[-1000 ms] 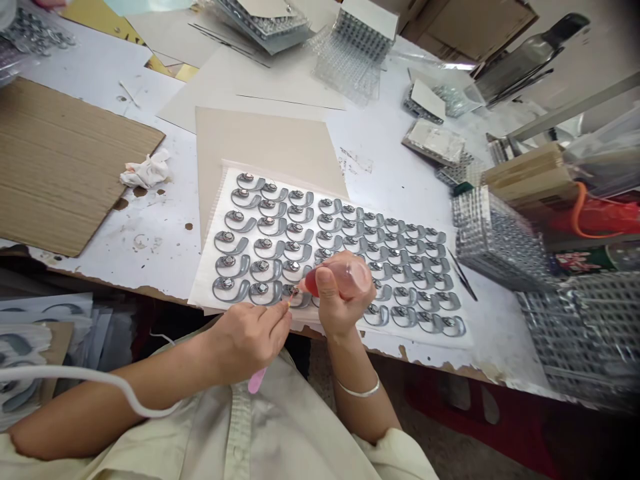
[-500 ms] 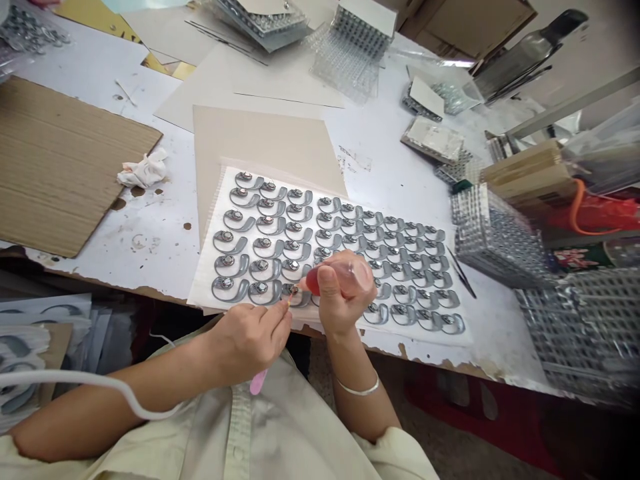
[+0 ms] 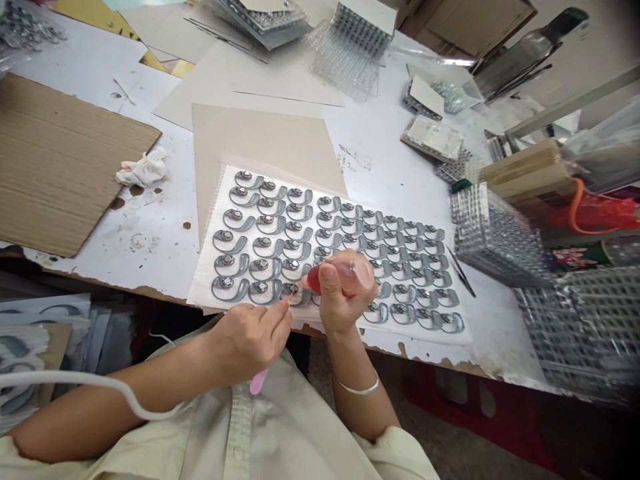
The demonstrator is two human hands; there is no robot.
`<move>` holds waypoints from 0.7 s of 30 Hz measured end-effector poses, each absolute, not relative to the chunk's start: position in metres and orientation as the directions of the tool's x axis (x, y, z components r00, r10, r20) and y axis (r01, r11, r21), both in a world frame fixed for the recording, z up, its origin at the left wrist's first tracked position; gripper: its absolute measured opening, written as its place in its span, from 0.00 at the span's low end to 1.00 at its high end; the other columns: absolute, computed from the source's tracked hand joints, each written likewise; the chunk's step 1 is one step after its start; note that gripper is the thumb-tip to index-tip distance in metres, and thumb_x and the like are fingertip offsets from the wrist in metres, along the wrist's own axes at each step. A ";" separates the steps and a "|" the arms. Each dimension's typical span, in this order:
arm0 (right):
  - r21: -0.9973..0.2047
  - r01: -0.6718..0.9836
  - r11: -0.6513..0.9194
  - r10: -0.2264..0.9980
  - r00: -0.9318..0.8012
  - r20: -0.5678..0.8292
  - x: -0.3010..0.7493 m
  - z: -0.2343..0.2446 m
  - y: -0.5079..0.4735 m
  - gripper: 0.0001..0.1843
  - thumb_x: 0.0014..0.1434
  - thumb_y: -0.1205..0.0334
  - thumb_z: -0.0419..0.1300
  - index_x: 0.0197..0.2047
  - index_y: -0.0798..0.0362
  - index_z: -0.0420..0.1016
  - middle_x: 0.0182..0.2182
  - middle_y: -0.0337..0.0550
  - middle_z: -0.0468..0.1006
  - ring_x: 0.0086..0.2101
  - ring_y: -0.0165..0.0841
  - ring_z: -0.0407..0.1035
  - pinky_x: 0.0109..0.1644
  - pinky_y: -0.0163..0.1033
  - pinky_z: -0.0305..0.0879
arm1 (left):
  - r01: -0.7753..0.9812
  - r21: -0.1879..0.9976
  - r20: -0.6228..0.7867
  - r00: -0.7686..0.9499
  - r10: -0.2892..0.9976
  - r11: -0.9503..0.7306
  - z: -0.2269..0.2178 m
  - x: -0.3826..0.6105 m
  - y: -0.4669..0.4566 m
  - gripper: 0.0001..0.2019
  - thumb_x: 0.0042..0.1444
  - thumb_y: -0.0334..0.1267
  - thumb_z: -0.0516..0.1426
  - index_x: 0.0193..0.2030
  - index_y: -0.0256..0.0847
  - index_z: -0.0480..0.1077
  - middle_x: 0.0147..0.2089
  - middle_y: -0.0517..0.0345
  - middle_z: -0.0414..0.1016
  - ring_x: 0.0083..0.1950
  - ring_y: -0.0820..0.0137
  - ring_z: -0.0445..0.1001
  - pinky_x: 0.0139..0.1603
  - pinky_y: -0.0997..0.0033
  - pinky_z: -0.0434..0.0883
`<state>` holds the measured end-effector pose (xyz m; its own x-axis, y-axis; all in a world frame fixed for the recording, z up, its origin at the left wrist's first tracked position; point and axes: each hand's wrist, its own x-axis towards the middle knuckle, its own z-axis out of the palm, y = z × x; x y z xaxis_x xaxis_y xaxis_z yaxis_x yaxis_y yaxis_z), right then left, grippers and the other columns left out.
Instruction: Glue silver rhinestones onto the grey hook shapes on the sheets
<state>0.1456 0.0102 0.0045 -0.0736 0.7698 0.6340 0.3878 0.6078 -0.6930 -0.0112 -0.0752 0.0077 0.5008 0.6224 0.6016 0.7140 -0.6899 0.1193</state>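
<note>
Rows of grey curved bands (image 3: 270, 248), each with a small jewelled setting, lie on a white padded sheet (image 3: 205, 280) at the table's front. My right hand (image 3: 343, 300) is wrapped round a squeeze bottle (image 3: 353, 273) of pinkish-red liquid, tilted with its nozzle pointing left. That nozzle is at a setting in the nearest row. From the left, my left hand (image 3: 257, 333) pinches a thin tool with a pink handle (image 3: 259, 382), which sticks out below the fingers. Its fine tip meets the area by the nozzle; whether they touch I cannot tell.
Corrugated cardboard (image 3: 70, 160) and a crumpled tissue (image 3: 143, 168) lie left. Behind the sheet is beige card (image 3: 260, 133). Black tweezers (image 3: 461, 272) lie right, near stacked trays of stones (image 3: 495, 233). A white cable (image 3: 100, 380) crosses my left forearm.
</note>
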 end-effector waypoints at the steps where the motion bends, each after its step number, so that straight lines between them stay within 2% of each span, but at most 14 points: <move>1: -0.689 0.393 0.610 0.768 -0.078 0.636 0.146 0.004 0.010 0.10 0.57 0.61 0.60 0.26 0.51 0.67 0.22 0.37 0.69 0.26 0.31 0.64 0.31 0.41 0.63 | 0.715 0.119 0.599 0.502 0.624 -0.689 0.008 -0.011 -0.075 0.10 0.59 0.22 0.48 0.40 0.24 0.70 0.40 0.36 0.78 0.32 0.66 0.78 0.25 0.72 0.77; 16: -0.705 0.376 0.602 0.775 -0.062 0.629 0.147 0.004 0.009 0.09 0.57 0.62 0.60 0.25 0.51 0.67 0.22 0.36 0.69 0.24 0.30 0.64 0.29 0.40 0.63 | 0.710 0.124 0.606 0.499 0.620 -0.693 0.006 -0.012 -0.076 0.08 0.58 0.22 0.50 0.40 0.24 0.69 0.39 0.36 0.78 0.32 0.65 0.79 0.23 0.72 0.76; 21: -0.695 0.382 0.609 0.764 -0.047 0.643 0.149 0.002 0.009 0.10 0.57 0.61 0.60 0.25 0.51 0.66 0.21 0.37 0.68 0.23 0.30 0.63 0.28 0.40 0.64 | 0.709 0.107 0.605 0.510 0.611 -0.697 0.006 -0.012 -0.075 0.08 0.58 0.21 0.50 0.40 0.24 0.70 0.39 0.36 0.78 0.34 0.66 0.79 0.27 0.72 0.78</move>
